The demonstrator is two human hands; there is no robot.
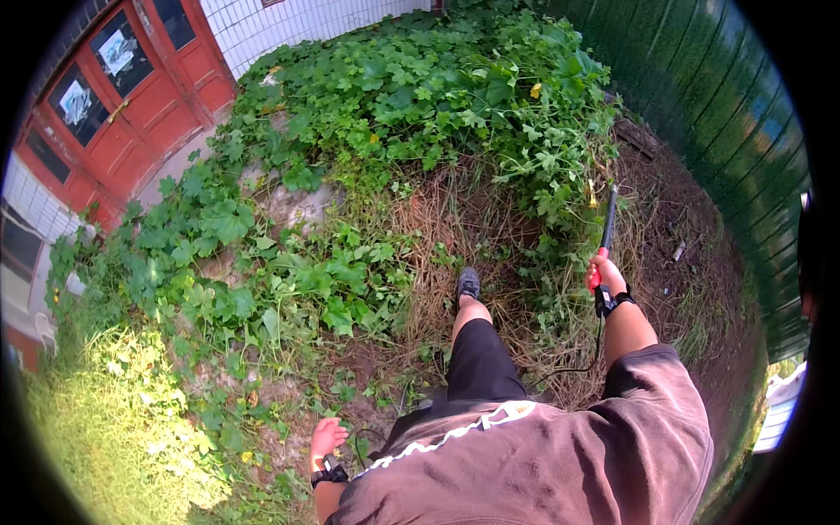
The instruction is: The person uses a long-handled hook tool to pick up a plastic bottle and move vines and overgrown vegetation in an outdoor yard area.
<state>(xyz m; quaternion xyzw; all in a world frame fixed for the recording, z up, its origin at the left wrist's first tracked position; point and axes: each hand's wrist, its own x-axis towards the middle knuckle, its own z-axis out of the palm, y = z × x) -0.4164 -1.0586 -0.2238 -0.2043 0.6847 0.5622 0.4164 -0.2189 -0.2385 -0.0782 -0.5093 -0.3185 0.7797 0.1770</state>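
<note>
My right hand (604,273) is closed around the red grip of a long-handled tool (608,219) with a dark shaft. The shaft points away from me, and its far end is beside the leafy vines at the right; I cannot make out what kind of head it has. A small yellow flower or leaf (592,194) shows beside that end. Low on the left, my left hand (328,435) hangs beside my body with its fingers loosely extended and nothing in them. Black bands with devices sit on both wrists.
Green broad-leaved vines (420,87) spread across the ground ahead and left. Dry cut stalks (437,227) lie around my forward foot (469,284). A green fence (700,114) runs along the right. Red doors (114,114) and a white tiled wall (297,26) stand at the far left.
</note>
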